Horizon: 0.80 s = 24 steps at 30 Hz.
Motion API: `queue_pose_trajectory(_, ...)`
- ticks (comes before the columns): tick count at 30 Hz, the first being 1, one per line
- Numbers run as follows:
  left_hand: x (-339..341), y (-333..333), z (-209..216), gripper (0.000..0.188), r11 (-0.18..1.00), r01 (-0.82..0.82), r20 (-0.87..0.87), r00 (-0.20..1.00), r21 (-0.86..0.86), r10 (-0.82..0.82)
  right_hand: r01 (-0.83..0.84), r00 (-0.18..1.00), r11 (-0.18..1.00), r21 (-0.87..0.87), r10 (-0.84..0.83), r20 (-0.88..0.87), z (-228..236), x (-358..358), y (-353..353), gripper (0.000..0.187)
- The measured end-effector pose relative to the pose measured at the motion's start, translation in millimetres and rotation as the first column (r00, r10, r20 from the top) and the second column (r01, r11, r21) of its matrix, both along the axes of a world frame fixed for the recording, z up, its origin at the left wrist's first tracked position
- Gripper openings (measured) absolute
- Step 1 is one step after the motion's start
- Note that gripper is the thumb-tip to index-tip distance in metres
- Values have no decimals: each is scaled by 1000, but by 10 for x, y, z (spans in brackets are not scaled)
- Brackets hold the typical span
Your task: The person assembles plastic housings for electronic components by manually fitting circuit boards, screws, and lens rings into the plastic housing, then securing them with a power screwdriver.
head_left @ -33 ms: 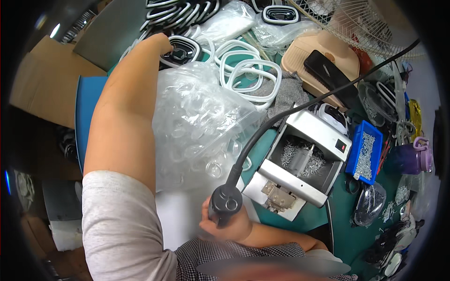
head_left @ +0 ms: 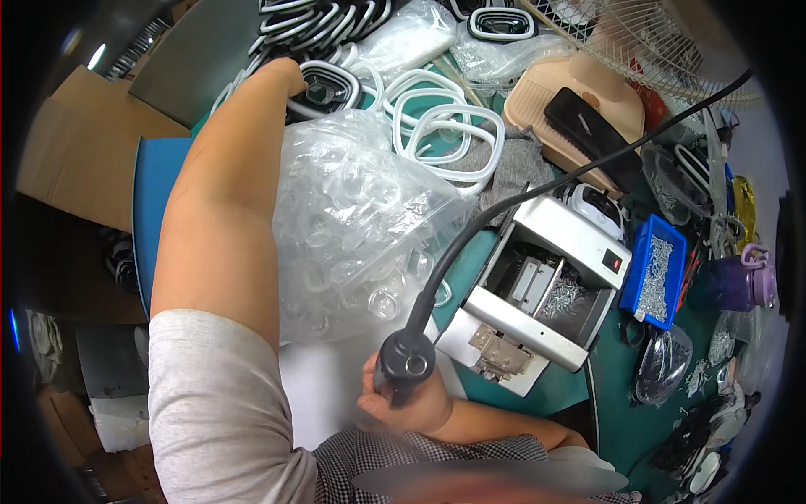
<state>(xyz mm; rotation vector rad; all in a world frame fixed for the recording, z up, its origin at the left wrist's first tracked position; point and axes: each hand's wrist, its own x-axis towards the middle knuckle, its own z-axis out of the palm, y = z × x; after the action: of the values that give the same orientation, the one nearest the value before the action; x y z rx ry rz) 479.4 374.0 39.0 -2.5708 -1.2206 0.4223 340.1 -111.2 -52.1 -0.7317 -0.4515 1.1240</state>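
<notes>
At the far left, my left hand (head_left: 284, 76) reaches to a rounded black-and-white frame (head_left: 329, 91). Its bent fingers close at the frame's left rim; most of them are hidden behind the hand. My right hand (head_left: 413, 405), near the front edge, is wrapped round a black corded electric screwdriver (head_left: 405, 361). From its end a thick black cable (head_left: 495, 210) runs up to the far right. Between the hands lies a big clear plastic bag (head_left: 361, 210) of small transparent parts. Just beyond it, several loose white rings (head_left: 449, 143) lie in a pile.
Right of the screwdriver stands a silver screw feeder (head_left: 537, 294) with loose screws inside. A blue tray (head_left: 653, 273) of screws, a purple bottle (head_left: 730, 281) and a black case (head_left: 592, 139) lie farther right. More black-and-white frames (head_left: 315, 29) and a wire fan guard (head_left: 621, 38) stand at the back.
Inside the screw feeder, the moving piece has shifted, showing its flat metal side. The frame at my left hand looks slightly turned. My right hand and the screwdriver stay in place.
</notes>
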Motion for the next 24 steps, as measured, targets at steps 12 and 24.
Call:
queue_pose_trajectory(12, -475, -1796, 1398, 34, 949, 202, 737, 599, 242, -315, 83, 995, 996, 25, -84, 54, -38, -15, 80, 32)
queue_pose_trajectory(24, -3334, -3587, 329, 31, 673, 529, 702, 189, 516, -686, 424, 888, 905, 44, -424, 178, -68, -23, 148, 25)
